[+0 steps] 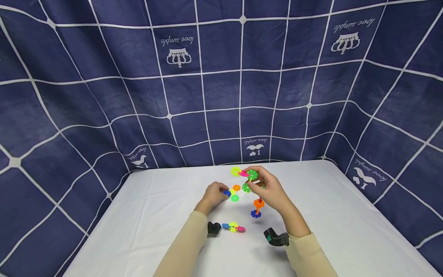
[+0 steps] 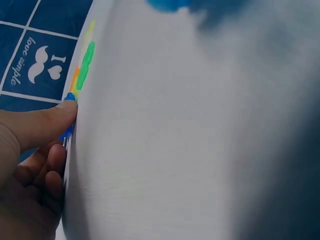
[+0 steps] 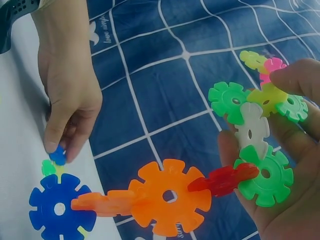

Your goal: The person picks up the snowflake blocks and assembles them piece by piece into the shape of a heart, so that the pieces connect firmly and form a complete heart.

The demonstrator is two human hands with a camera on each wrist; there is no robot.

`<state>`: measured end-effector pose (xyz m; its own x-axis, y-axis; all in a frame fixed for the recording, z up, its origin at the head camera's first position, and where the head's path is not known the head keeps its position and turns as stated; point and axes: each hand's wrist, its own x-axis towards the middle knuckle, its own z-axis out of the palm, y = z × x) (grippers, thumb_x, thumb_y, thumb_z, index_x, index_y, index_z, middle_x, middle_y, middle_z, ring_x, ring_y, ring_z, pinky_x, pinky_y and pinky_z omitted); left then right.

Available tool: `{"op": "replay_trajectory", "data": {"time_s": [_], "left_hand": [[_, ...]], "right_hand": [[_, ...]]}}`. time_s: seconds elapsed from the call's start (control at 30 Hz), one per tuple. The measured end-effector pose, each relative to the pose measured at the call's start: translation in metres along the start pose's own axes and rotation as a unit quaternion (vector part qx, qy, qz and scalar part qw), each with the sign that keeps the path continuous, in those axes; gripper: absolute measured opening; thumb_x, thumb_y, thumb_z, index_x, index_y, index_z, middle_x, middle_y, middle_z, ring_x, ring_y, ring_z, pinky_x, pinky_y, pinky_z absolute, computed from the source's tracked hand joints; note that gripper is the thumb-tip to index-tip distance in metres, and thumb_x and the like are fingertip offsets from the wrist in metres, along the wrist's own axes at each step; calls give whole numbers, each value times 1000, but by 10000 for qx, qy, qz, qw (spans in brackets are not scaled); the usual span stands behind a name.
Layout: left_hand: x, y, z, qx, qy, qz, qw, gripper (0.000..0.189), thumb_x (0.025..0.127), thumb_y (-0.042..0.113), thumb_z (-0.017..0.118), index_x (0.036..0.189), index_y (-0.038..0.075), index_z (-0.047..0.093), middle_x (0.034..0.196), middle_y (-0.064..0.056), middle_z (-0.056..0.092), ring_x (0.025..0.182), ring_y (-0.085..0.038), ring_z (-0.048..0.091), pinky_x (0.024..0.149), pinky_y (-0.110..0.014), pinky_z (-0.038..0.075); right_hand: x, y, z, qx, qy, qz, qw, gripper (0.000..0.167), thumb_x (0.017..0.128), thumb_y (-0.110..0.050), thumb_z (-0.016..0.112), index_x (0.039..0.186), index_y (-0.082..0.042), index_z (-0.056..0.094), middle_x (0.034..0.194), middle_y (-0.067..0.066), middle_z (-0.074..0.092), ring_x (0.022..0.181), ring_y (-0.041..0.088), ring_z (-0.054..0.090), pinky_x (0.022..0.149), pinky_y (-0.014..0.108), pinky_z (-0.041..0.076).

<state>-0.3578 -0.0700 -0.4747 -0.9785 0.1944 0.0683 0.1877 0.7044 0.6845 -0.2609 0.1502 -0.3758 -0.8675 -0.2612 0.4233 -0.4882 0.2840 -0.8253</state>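
Observation:
My left hand (image 1: 215, 193) is low over the white table, thumb and fingers pinching a blue notched plastic disc (image 3: 58, 155). Close beside that disc lie an orange disc (image 1: 236, 187), a yellow disc (image 1: 232, 192) and a light green disc (image 1: 235, 198). Raised off the table, my right hand (image 1: 271, 190) holds a chain of interlocked notched discs (image 3: 150, 190). Green, white, yellow and pink pieces of it sit by the fingers in the right wrist view. From there, red and orange pieces run down to a large blue disc (image 3: 42, 212) at its end.
Nearer the body, a short joined strip of blue, yellow and pink discs (image 1: 233, 227) lies on the white tabletop (image 1: 166, 215). Black wrist devices (image 1: 275, 237) stick out below both forearms. A blue checked curtain (image 1: 221, 92) stands behind the table and along its sides.

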Motion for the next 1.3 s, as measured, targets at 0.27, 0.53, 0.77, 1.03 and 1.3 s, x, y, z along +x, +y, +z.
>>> {"op": "replay_trajectory", "data": {"time_s": [0.27,0.53,0.77,1.03,1.3], "left_hand": [[-6,-7,-1,-685,398,-58,9968,11,85,3,75,94,8,72,80,-1,59,75,-14,52,69,-25,44],[-20,0,-10,-1937,659,-405,9780,10,90,8,71,99,5,72,85,-7,64,72,-14,59,65,-24,55],[-37,30,-31,-3340,794,-338,9386,17,94,9,68,108,1,68,92,-9,65,80,-16,65,71,-28,62],[-54,56,-50,-4140,604,43,9082,16,96,8,64,108,0,59,93,-12,76,75,-16,73,69,-29,62],[-68,69,-55,-4163,628,490,9057,18,100,9,58,116,5,52,83,-11,76,61,-14,69,67,-34,63]], "right_hand": [[1,1,3,-121,-5,64,9999,35,95,-15,67,129,-22,59,117,11,70,95,30,69,76,26,59],[0,2,4,-271,55,-26,9996,34,94,-15,69,127,-23,60,121,8,69,96,24,69,79,25,58],[1,1,3,-330,112,-5,9994,34,94,-17,70,126,-23,61,121,8,69,95,23,69,79,25,58],[0,0,2,-304,129,-21,9995,34,94,-16,70,126,-21,61,122,9,69,95,25,70,77,25,58],[0,1,0,-334,166,-85,9993,33,94,-15,70,126,-20,61,121,9,70,95,24,70,76,26,59]]}}
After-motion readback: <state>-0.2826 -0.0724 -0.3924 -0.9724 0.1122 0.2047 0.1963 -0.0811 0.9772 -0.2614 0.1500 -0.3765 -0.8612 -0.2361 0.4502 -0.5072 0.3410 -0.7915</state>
